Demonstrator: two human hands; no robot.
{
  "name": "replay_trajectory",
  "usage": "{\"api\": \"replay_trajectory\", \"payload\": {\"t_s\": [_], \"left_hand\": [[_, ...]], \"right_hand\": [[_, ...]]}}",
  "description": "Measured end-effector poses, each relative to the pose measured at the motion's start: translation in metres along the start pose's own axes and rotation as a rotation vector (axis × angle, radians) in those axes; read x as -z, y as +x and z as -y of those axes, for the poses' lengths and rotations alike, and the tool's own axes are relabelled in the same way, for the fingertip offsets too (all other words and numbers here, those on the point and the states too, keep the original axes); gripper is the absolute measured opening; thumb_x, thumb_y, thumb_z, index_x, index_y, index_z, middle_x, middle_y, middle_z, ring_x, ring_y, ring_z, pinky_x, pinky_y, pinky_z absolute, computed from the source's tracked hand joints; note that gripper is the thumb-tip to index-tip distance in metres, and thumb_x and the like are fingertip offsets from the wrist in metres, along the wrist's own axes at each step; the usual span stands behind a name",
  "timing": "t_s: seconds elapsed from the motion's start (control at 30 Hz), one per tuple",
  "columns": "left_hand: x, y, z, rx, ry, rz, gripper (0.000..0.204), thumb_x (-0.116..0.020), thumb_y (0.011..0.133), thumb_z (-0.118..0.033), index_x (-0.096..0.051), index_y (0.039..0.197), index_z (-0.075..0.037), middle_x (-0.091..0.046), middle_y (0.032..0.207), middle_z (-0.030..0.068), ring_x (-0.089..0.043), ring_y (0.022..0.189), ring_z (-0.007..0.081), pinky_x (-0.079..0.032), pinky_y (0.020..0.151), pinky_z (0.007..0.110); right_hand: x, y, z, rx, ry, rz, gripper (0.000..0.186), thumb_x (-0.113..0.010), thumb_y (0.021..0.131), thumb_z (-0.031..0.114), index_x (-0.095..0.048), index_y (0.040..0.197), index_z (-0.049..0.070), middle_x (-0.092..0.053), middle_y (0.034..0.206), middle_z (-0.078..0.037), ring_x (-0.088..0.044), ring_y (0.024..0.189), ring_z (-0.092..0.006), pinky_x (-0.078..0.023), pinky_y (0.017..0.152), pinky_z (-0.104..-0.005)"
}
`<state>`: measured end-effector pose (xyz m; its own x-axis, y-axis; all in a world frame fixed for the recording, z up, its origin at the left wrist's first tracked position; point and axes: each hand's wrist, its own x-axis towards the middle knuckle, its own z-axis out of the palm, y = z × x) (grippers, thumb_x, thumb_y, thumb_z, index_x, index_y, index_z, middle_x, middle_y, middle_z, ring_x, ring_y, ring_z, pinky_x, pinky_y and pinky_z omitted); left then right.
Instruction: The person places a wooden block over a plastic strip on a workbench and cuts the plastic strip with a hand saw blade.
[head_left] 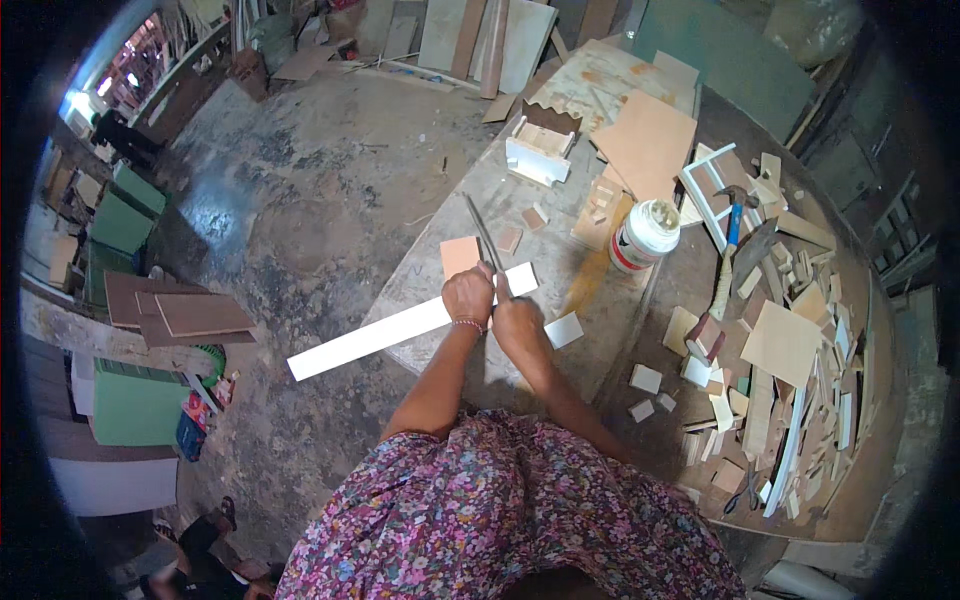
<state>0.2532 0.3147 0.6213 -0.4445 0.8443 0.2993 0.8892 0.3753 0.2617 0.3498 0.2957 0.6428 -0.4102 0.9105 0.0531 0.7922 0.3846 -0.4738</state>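
Note:
A long white strip [360, 335] lies diagonally across the near part of the worktable [410, 345], its left end past the table's edge. My left hand [467, 297] is closed on the strip, thumb up against a long thin metal blade [475, 218] that crosses it. My right hand [515, 325] grips the near end of the blade, index finger extended along it; the grip is hidden under the fingers. A square tan board [459, 254] lies just beyond the strip, and a small white piece [563, 330] lies to its right.
A glue tub [635, 250], hammer [735, 225], white frame [707, 177], small box [537, 150] and several offcuts [780, 350] cover the table's right and back. Stacked boards [180, 312] and green panels [140, 400] stand left. One person [125, 135] is at far left, another [205, 535] at lower left.

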Motion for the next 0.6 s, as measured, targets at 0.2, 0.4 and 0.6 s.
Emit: {"api": "replay_trajectory", "payload": {"t_s": [0.2, 0.4, 0.6], "left_hand": [[0.000, -0.002, 0.002, -0.033, -0.013, -0.025, 0.039, -0.042, 0.082, -0.026, -0.058, 0.052, -0.005, -0.056, 0.053, 0.0146, -0.057, 0.048, 0.0280, -0.046, 0.048, 0.038], [-0.003, 0.007, 0.001, 0.033, 0.025, -0.027, 0.041, -0.040, 0.083, -0.026, -0.058, 0.052, -0.006, -0.057, 0.054, 0.0146, -0.058, 0.049, 0.0274, -0.046, 0.047, 0.036], [-0.004, 0.003, 0.004, 0.042, 0.001, -0.006, 0.041, -0.040, 0.083, -0.026, -0.058, 0.053, -0.005, -0.058, 0.055, 0.0147, -0.058, 0.050, 0.0276, -0.047, 0.050, 0.037]], "right_hand": [[0.009, -0.025, 0.002, -0.027, 0.001, 0.026, 0.056, -0.048, 0.071, 0.004, -0.031, 0.124, -0.003, -0.054, 0.056, -0.020, -0.055, 0.051, -0.0351, -0.043, 0.048, -0.0439], [0.004, -0.017, -0.003, 0.034, 0.019, -0.019, 0.057, -0.047, 0.072, 0.004, -0.030, 0.126, -0.001, -0.054, 0.057, -0.021, -0.054, 0.052, -0.0348, -0.043, 0.050, -0.0439], [0.005, -0.025, -0.001, 0.116, -0.039, -0.093, 0.060, -0.047, 0.071, 0.002, -0.027, 0.128, 0.001, -0.055, 0.062, -0.021, -0.055, 0.053, -0.0347, -0.044, 0.050, -0.0439]]}}
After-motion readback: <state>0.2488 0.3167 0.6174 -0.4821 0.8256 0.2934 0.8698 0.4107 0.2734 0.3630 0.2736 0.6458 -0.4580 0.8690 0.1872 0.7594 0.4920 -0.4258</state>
